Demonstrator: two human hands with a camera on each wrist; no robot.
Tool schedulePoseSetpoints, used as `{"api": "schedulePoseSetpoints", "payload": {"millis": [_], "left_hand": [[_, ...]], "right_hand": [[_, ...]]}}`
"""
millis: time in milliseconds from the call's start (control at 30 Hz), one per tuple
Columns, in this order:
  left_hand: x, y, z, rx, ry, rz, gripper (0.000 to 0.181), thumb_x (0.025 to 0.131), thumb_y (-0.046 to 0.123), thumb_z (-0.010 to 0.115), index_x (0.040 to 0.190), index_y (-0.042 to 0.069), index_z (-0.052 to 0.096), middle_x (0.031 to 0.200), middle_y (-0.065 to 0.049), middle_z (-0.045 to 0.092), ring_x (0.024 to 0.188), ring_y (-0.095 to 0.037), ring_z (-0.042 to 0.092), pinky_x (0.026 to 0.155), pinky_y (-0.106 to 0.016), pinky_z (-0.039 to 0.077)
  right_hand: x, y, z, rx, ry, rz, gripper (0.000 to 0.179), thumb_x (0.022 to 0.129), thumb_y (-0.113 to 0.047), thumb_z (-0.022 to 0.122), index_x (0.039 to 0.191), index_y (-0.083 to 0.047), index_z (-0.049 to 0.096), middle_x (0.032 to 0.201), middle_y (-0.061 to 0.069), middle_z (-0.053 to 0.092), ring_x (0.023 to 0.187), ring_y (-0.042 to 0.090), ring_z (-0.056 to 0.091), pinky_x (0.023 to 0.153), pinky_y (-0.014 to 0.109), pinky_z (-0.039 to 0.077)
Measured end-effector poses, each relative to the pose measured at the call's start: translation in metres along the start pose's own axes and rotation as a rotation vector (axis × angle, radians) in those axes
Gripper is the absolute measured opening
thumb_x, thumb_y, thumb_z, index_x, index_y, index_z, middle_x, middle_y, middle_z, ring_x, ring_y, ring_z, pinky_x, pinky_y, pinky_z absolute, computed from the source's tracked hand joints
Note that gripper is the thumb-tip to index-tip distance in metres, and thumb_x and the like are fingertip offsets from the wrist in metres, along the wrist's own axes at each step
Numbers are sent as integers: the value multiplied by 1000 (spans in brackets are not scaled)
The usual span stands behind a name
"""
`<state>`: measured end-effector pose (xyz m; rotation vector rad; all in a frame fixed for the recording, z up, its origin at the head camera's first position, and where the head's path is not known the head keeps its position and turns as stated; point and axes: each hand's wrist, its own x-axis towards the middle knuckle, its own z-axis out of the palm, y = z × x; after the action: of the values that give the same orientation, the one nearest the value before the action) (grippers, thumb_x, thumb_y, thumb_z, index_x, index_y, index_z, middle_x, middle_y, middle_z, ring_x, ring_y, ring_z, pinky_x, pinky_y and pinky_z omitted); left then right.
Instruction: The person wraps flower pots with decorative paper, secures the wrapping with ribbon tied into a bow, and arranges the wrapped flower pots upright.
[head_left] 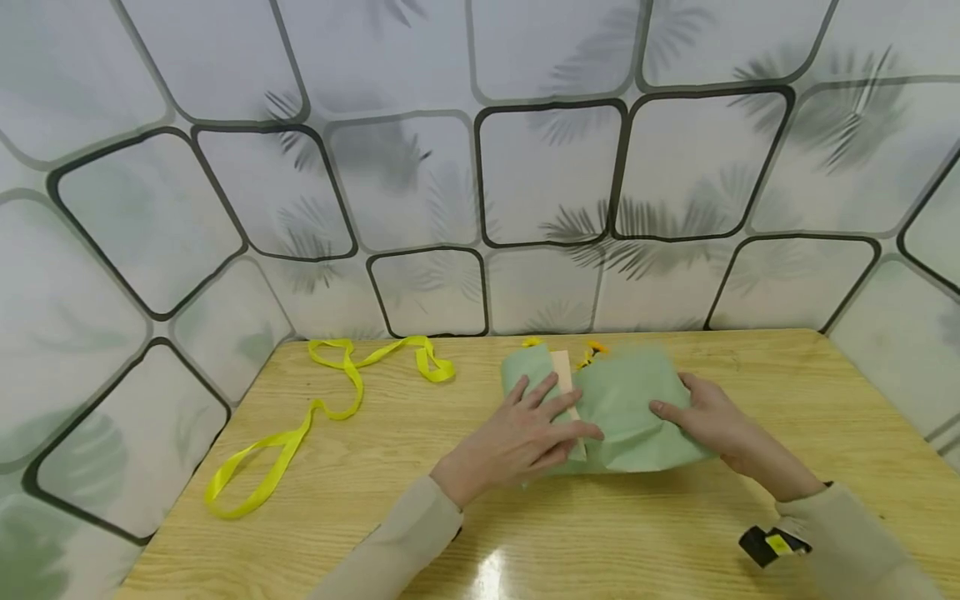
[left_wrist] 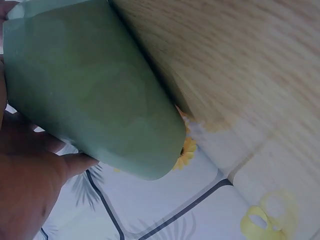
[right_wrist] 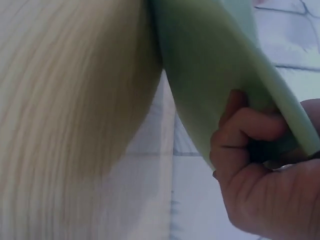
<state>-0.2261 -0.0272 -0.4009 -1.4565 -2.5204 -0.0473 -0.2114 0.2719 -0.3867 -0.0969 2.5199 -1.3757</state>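
A sheet of light green wrapping paper (head_left: 622, 417) lies folded over from both sides on the table, with a narrow peach strip (head_left: 562, 367) showing between the folds. Yellow and orange flowers (head_left: 596, 347) peek out past its far edge; a sunflower (left_wrist: 188, 153) shows there in the left wrist view. My left hand (head_left: 525, 433) rests across the left fold and the strip, fingers spread and fairly straight. With my right hand (head_left: 712, 417) I grip the right part of the paper, thumb on top and fingers curled under its raised edge.
A long yellow ribbon (head_left: 358, 387) lies loosely looped on the left of the wooden table (head_left: 420, 417). Patterned wall panels (head_left: 555, 175) stand behind and at both sides. A black strap with a yellow tag (head_left: 776, 545) hangs at the right sleeve.
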Motion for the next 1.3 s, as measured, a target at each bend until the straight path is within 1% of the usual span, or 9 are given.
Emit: {"api": "schedulePoseSetpoints", "payload": {"millis": [100,233,367,533,633,900,1033,1200,1300], "left_hand": [[1,0,-1,24,14,11,37,111,32,41,144,44,52,159,-1,46,150,-37,39,113,-61,44],[2,0,-1,31,23,16,36,111,31,42,142,44,54,157,0,48,149,-37,41,112,-61,44],[0,-1,0,30,37,12,35,110,32,43,141,43,56,157,-1,49,149,-38,41,111,-62,44],[0,-2,1,23,59,5,41,110,33,42,150,39,48,155,5,52,148,-37,42,111,-62,45],[0,-3,1,2,39,-14,43,111,35,40,153,34,47,155,9,52,150,-35,39,115,-60,42],[2,1,-1,57,24,-33,36,109,37,42,141,33,60,152,13,54,151,-29,40,117,-55,41],[3,2,0,78,26,-33,38,109,39,43,142,31,59,151,12,55,150,-28,42,116,-55,43],[2,1,0,-8,36,-72,44,109,41,44,146,18,48,152,7,55,150,-26,43,119,-54,40],[0,-1,0,-74,61,-91,43,107,40,50,140,13,48,154,1,54,149,-25,43,120,-53,39]], "right_hand": [[3,1,-3,47,-35,-11,64,109,-22,51,153,16,22,121,21,64,87,14,68,74,31,59],[6,3,-4,40,-63,23,63,111,-38,44,148,13,34,108,13,68,84,17,68,75,32,57],[5,5,-4,36,-69,71,74,109,-54,33,141,12,43,95,9,69,79,21,68,73,34,58],[4,9,-2,86,-14,57,66,113,-42,29,148,13,34,93,3,68,73,17,68,69,33,58],[3,7,2,121,36,27,60,113,-34,32,151,13,29,93,2,69,70,14,68,65,33,59],[-5,-34,17,40,149,-140,46,113,-31,36,137,8,46,87,11,67,65,17,67,62,33,57],[-7,-53,27,33,158,-185,45,113,-30,36,136,7,49,98,16,68,71,15,67,63,32,57],[-7,-67,33,77,142,-197,46,113,-30,37,138,6,51,103,19,69,72,15,68,62,32,58],[-6,-72,35,120,122,-195,47,113,-31,38,139,6,52,99,18,70,70,17,69,61,34,59]]}}
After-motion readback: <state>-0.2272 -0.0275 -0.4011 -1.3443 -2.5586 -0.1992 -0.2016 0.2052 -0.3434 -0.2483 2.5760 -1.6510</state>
